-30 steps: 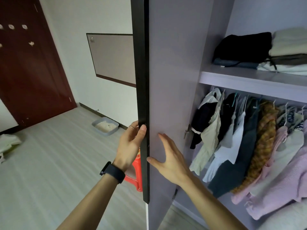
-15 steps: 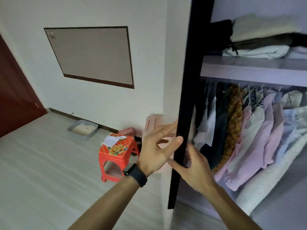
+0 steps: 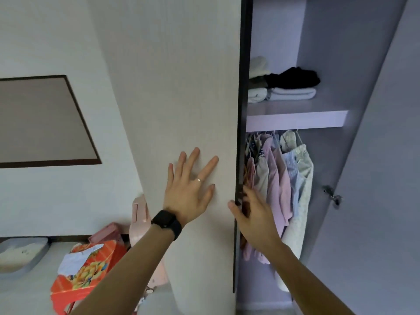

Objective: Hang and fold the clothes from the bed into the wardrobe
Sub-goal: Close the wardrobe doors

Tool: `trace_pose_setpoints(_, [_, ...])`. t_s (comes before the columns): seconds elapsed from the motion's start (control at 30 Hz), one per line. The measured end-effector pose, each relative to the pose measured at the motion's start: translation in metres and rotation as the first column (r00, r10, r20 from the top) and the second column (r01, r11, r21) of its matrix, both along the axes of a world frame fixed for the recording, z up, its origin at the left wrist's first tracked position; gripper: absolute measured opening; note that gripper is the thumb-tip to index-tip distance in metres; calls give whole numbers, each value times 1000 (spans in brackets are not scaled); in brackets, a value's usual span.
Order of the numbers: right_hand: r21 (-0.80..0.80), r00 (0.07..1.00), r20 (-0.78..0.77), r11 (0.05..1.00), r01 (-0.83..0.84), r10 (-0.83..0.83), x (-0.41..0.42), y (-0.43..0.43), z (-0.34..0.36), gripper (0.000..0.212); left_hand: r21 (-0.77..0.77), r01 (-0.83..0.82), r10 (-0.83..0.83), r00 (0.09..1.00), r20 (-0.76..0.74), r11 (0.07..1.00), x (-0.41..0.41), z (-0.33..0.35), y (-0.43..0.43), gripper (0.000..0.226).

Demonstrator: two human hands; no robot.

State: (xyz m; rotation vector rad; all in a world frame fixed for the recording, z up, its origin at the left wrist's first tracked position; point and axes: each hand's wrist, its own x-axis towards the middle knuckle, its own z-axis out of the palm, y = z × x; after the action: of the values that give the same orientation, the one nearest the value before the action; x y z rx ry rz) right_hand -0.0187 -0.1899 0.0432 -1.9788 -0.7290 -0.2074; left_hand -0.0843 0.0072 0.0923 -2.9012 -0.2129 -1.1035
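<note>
A: Head view. Left hand (image 3: 190, 187) flat against the pale outer face of the wardrobe door (image 3: 181, 98), fingers spread wide, nothing gripped. Black watch (image 3: 166, 221) on that wrist, ring on one finger.

B: Right hand (image 3: 252, 214)?

A: At the door's dark edge (image 3: 244, 110), thumb on the near side, fingers reaching behind it. Loosely curled around the edge, not a tight fist; fingertips hidden, so exact grip hard to tell.

B: Clothes?

A: Inside the wardrobe, right of the door edge. Hanging clothes (image 3: 284, 178) on the rail under the shelf (image 3: 295, 119): pink, cream, pale blue, packed close. Folded clothes (image 3: 286, 85) stacked on the shelf, black piece on top of white. Far right, second door (image 3: 375, 155) standing open, hinge (image 3: 331, 196) showing.

B: Left side of the scene?

A: Orange stool (image 3: 86, 273) low down with paper on top, grey tray (image 3: 22, 253) on the floor beside it, framed board (image 3: 43, 119) on the wall.
</note>
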Motion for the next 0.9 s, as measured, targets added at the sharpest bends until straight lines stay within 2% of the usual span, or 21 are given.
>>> trace_pose_setpoints(0.17, [32,994,-80,997,72,-70,44,12,1,45,142,-77,83,996,-39,987,38,7,8,88])
trace_pose_setpoints(0.33, [-17,991,-123,999,40,-41,94,25,14,43,121,-148,159,984,-85,982,76,8,2,96])
trace_pose_setpoints(0.53, [-71,990,-139,997,-19,9,139,40,26,42,80,-228,236,966,-108,970,121,-2,2,89])
trace_pose_setpoints(0.77, [-46,987,-154,997,-57,49,178,53,23,39,91,-252,259,964,-67,963,158,-10,15,76])
trace_pose_setpoints(0.9, [-47,992,-115,997,-63,58,192,58,14,42,103,-253,259,965,-44,962,168,-15,24,74])
